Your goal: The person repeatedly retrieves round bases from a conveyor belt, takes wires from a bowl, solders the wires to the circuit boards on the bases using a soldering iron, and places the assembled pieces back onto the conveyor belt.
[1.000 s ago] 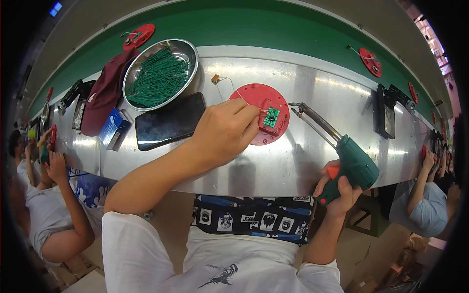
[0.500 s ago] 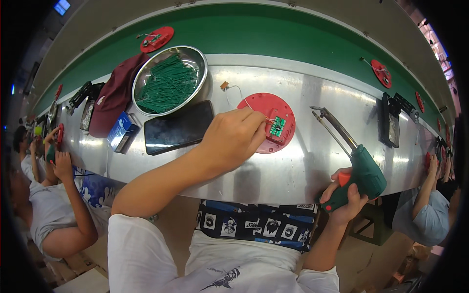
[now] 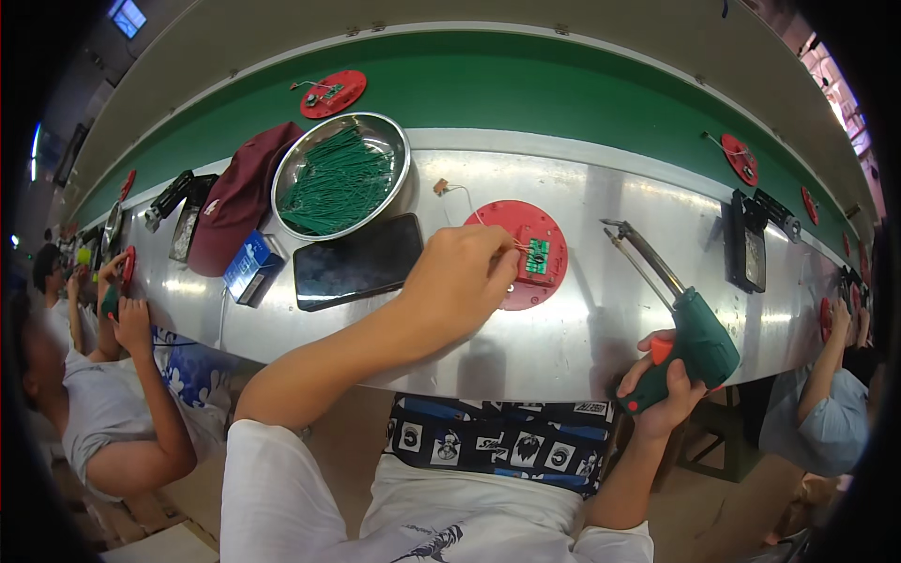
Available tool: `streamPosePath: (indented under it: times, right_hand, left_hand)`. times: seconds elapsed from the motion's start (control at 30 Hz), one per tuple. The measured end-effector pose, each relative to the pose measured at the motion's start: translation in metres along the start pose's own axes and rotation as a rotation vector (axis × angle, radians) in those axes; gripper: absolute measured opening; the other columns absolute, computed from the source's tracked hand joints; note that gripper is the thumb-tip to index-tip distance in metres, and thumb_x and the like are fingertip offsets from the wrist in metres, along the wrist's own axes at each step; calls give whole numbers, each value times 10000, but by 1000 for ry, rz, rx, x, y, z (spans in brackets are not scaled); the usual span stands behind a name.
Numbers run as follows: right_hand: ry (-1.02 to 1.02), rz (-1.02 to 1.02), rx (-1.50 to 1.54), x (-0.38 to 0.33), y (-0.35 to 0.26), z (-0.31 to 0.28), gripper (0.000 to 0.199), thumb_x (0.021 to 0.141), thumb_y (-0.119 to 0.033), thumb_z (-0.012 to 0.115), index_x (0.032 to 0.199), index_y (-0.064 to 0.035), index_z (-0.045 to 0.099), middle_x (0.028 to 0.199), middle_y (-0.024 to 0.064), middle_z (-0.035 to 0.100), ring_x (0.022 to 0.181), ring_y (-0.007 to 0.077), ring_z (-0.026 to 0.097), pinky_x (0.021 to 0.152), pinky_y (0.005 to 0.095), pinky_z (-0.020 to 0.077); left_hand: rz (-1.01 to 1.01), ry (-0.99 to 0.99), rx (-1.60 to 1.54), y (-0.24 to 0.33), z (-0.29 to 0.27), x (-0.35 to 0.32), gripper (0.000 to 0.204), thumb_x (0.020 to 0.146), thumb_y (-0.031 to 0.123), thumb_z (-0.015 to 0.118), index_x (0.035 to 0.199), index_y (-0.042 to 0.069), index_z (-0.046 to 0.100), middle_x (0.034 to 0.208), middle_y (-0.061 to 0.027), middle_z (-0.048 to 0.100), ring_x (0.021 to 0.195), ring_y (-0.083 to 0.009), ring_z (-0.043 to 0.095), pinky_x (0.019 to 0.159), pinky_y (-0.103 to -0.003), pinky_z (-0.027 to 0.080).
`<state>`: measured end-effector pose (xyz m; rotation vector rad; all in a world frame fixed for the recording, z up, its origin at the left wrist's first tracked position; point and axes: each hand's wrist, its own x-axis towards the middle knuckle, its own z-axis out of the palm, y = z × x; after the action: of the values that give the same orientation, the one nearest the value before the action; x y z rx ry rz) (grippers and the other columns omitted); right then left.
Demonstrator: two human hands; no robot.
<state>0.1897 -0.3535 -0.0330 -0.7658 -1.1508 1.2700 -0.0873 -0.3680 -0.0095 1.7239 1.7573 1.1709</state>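
My left hand [image 3: 466,277] is closed in a pinch over the left part of a round red plastic disc [image 3: 554,225], which lies flat on the bench. Thin wires run from its fingertips to a small green circuit board [image 3: 537,257] on the disc; the exact grip is partly hidden. A white lead from the disc ends in a small brownish connector [image 3: 441,187]. Off to the right, my right hand [image 3: 664,389] grips a green soldering gun [image 3: 704,338] with an orange-red trigger. Its metal tip points up and left, apart from the disc.
Left of the disc are a black phone [image 3: 358,263], a steel bowl [image 3: 399,202] of green wires, a blue box [image 3: 253,267] and a maroon cap [image 3: 235,192]. A black stand [image 3: 744,242] is at right. More red discs [image 3: 334,94] rest behind. Other people sit at both sides.
The whole view has shifted, so the bench sits slightly lower. My left hand still pinches by the circuit board. The soldering gun stays in my right hand, hardly moved.
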Motion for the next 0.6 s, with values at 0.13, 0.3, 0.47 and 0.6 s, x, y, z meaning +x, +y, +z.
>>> streamPosePath:
  times: [0.13,0.3,0.47,0.6]
  right_hand:
    - [-38,-18,-55,-1,7,-10,469,948,-233,567,1219,133,455,949,255,596,438,211,562,355,302,463]
    - [-161,1,-104,-9,6,-11,611,908,-303,660,1323,103,470,1024,258,620,475,221,572,397,292,474]
    - [-328,10,-182,-19,-2,-9,567,901,-226,653,1331,103,484,1075,244,629,574,221,601,466,289,478]
    - [-305,60,-157,-21,-7,-4,392,843,10,631,1220,110,591,970,184,688,580,174,615,543,291,504]
  left_hand:
    - [148,180,139,5,-22,5,127,873,10,592,953,-37,680,868,-197,639,731,-359,633,669,-426,508]
    - [391,203,75,3,-35,9,168,838,-34,645,997,-17,697,835,-151,676,714,-296,639,629,-376,503]
    - [371,47,122,1,-17,-1,100,833,-11,679,931,-14,695,819,-141,680,714,-309,651,639,-363,522]
    - [322,9,169,-12,-6,-2,121,836,6,680,955,-16,687,849,-142,669,748,-310,658,659,-374,531]
